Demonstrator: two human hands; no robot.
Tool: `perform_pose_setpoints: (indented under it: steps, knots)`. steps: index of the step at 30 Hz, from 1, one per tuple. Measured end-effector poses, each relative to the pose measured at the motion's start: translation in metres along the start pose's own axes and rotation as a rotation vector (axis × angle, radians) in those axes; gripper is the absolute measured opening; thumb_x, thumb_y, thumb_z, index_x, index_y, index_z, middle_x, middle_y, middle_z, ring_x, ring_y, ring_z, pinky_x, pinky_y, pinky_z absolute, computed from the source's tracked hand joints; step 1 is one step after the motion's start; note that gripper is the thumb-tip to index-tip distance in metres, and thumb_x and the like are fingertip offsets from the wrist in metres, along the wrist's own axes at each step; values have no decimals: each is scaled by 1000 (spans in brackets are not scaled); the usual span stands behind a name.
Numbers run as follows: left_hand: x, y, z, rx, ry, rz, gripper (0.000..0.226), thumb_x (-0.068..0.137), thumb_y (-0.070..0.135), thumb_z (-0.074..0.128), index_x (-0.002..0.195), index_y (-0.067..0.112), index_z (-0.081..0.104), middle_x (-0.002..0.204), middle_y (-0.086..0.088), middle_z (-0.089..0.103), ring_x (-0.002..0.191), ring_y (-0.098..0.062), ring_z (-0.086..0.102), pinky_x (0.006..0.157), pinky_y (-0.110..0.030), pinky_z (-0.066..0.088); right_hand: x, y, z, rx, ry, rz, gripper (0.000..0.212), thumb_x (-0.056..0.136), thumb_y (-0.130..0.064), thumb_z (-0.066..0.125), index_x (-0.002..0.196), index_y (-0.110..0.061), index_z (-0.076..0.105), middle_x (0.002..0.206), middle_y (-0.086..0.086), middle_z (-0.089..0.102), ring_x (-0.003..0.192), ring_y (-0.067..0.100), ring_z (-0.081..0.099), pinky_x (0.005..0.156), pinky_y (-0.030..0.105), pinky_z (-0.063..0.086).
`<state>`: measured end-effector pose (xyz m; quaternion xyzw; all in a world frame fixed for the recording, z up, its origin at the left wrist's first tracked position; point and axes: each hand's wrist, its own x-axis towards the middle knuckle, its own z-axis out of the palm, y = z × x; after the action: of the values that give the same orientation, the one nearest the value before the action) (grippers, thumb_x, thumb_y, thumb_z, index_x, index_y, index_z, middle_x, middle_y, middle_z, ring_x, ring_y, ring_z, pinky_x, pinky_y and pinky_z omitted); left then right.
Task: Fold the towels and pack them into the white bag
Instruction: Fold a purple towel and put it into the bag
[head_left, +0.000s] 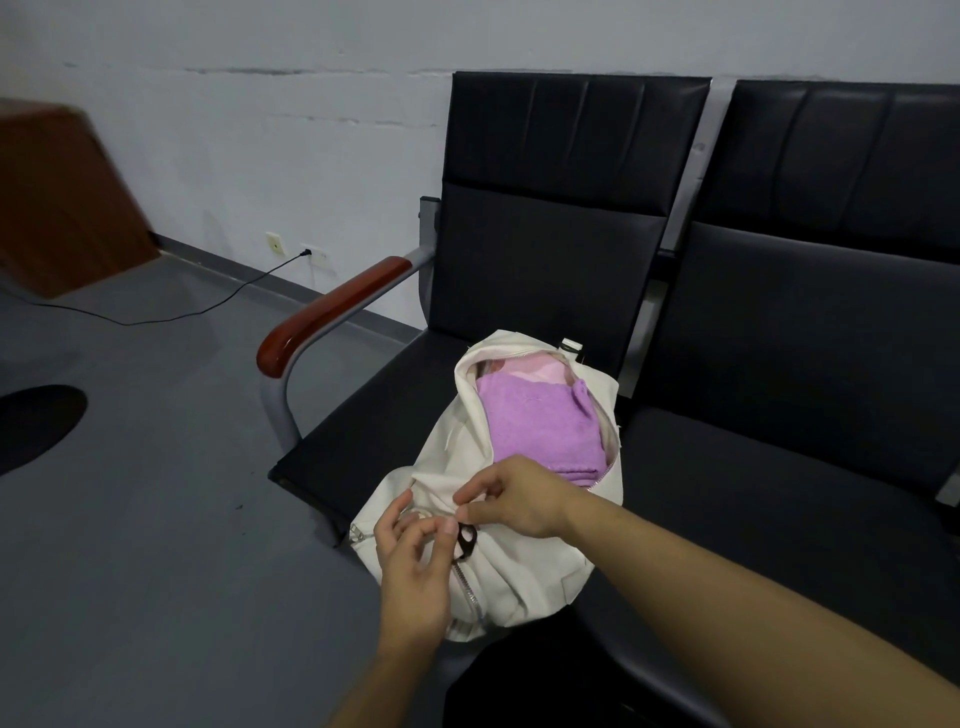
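Both hands' grip (470, 519) on white bag (524, 582), black bench seat (363, 436), grey floor (156, 519)

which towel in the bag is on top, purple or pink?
The purple towel: it lies folded on top in the open white bag. The pink towel only peeks out behind it.

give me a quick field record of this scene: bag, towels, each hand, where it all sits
bag: white bag, main opening unzipped, lying on the black seat
towels: folded purple towel on top inside the bag, pink towel behind it
left hand: fingers curled at the black zipper pull
right hand: pinching bag fabric near the zipper
task state: towels packed, bag not yet zipped
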<state>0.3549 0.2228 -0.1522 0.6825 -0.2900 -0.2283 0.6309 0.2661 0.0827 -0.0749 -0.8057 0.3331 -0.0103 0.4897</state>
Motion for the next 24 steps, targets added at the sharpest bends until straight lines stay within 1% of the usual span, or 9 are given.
perform_pose_setpoints:
  steps: [2, 3, 6, 10, 13, 15, 17, 20, 24]
  knots:
    - [2, 0, -1, -13, -36, -27, 17, 99, 18, 62, 91, 5, 71, 140, 25, 39, 111, 24, 47, 86, 2, 38, 0, 2, -1, 43, -11, 12, 34, 85, -34, 80, 116, -21, 75, 83, -11, 63, 77, 1, 58, 78, 13, 43]
    - [4, -1, -2, -28, -54, -38, 17, 99, 17, 61, 92, 5, 71, 140, 24, 40, 111, 24, 48, 89, -1, 39, -1, 2, -3, 60, -20, 25, 35, 84, -35, 81, 116, -22, 75, 83, -11, 63, 76, 1, 58, 76, 12, 42]
    - [7, -5, -6, -66, -92, -65, 16, 99, 18, 62, 90, 10, 72, 141, 24, 42, 117, 18, 49, 106, -20, 38, -2, 2, -10, 100, -49, 63, 38, 80, -36, 84, 116, -26, 76, 80, -14, 62, 75, 0, 57, 71, 10, 41]
    - [5, -3, -11, -90, -115, -71, 15, 92, 38, 68, 85, 26, 75, 145, 28, 44, 126, 10, 50, 106, -25, 38, -1, 2, -13, 90, -72, 82, 39, 79, -30, 85, 116, -23, 76, 73, -13, 61, 64, 0, 54, 57, 6, 39]
    - [1, -2, -12, -87, -110, -70, 18, 88, 44, 66, 86, 28, 75, 144, 27, 46, 127, 8, 51, 106, -27, 39, 2, -1, -11, -27, -88, 36, 28, 80, -27, 85, 106, -19, 76, 69, -11, 61, 60, 2, 54, 62, 13, 44]
    - [1, -5, -12, -87, -106, -78, 16, 97, 31, 68, 90, 20, 76, 143, 24, 48, 125, 10, 51, 108, -27, 39, 3, 0, -11, -18, -79, 4, 22, 79, -25, 86, 94, -18, 71, 69, -8, 63, 60, 4, 56, 66, 18, 48]
    - [3, -7, -11, -73, -110, -90, 15, 99, 21, 63, 94, 13, 75, 142, 23, 49, 122, 13, 51, 107, -25, 37, 0, 2, -10, 24, -39, -11, 22, 78, -25, 87, 88, -15, 71, 68, -9, 64, 62, 4, 58, 67, 18, 48]
    - [5, -6, -9, -74, -101, -94, 15, 100, 21, 61, 96, 12, 73, 141, 24, 50, 119, 18, 50, 111, -27, 36, -3, 3, -9, 73, 70, -42, 20, 77, -25, 88, 83, -12, 74, 68, -8, 69, 61, 0, 63, 63, 13, 47]
    - [8, -4, -6, -4, -71, -59, 12, 100, 23, 63, 96, 13, 68, 138, 22, 48, 122, 18, 45, 117, -32, 33, -8, 1, -9, -47, 225, -95, 19, 77, -30, 87, 75, -15, 76, 74, -7, 71, 67, 2, 64, 68, 22, 53]
